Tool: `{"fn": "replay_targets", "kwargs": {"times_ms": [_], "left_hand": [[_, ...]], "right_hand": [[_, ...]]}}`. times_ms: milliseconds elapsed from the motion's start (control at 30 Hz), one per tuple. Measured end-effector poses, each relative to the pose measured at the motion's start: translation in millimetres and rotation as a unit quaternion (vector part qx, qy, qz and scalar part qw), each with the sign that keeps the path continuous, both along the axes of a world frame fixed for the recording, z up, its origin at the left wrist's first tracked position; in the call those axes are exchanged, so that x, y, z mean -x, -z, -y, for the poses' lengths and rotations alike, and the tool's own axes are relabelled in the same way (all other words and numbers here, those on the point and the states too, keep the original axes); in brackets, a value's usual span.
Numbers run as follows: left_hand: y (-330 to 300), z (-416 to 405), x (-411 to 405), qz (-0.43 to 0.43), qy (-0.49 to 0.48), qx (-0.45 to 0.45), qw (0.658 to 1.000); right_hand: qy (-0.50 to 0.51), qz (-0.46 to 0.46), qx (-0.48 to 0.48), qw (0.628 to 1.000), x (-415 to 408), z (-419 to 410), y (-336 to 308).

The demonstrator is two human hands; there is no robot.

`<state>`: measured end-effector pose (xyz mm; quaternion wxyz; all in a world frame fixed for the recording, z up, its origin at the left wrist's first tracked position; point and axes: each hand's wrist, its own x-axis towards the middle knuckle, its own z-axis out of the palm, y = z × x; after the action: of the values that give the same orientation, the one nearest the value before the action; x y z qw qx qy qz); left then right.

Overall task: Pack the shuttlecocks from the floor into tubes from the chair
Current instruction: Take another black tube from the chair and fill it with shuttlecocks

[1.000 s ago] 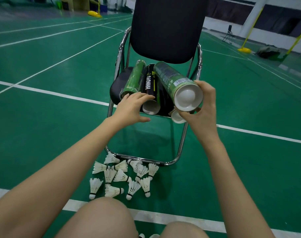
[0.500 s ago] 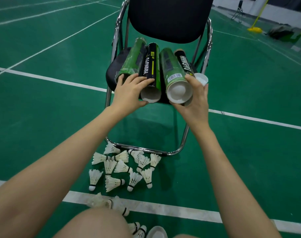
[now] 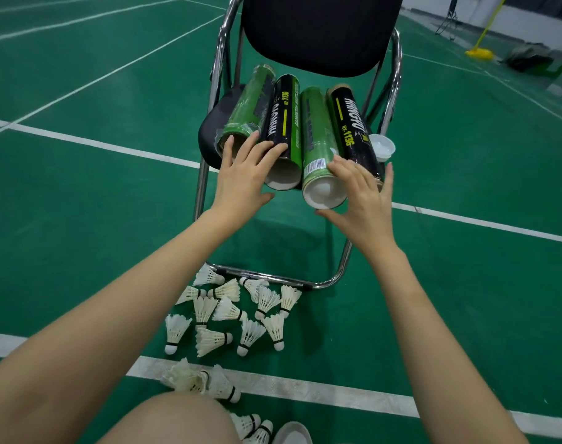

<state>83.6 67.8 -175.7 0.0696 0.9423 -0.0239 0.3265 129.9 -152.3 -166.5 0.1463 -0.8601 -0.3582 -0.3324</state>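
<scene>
Chair (image 3: 318,30) w/ black seat stands beyond both hands, four tubes side by side on seat. L hand (image 3: 241,181) spread, fingers flat on left green tube (image 3: 246,107) + black tube (image 3: 283,123). R hand (image 3: 363,200) spread over right green tube (image 3: 316,145) + right black tube (image 3: 353,129), not gripping. Shuttlecocks (image 3: 231,312) on floor below hands, near chair's front bar. White cap (image 3: 381,147) just right of R hand.

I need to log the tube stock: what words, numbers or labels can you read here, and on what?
"HANGYU" and "HY-1136": left black tube.
"HANGYU" and "HY-1136": right black tube.
Barcode label on the right green tube: digits too small.
Left green tube: print blurred, unreadable.
</scene>
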Motion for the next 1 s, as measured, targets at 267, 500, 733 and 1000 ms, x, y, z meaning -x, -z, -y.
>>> {"fn": "replay_targets", "kwargs": {"times_ms": [267,500,733,1000], "left_hand": [[3,2,-1,0.024,0.001,-0.030,0.999],[7,6,-3,0.019,0.006,-0.013,1.000],[9,7,-5,0.024,0.018,0.038,0.999],[11,10,-7,0.008,0.046,0.117,0.992]], "right_hand": [[0.035,-0.008,-0.078,0.996,1,4,10],[0.057,-0.090,-0.174,0.979,-2,-1,16],[0.087,-0.089,-0.229,0.965,-4,-14,14],[0.104,-0.126,-0.318,0.934,2,-18,26]]}}
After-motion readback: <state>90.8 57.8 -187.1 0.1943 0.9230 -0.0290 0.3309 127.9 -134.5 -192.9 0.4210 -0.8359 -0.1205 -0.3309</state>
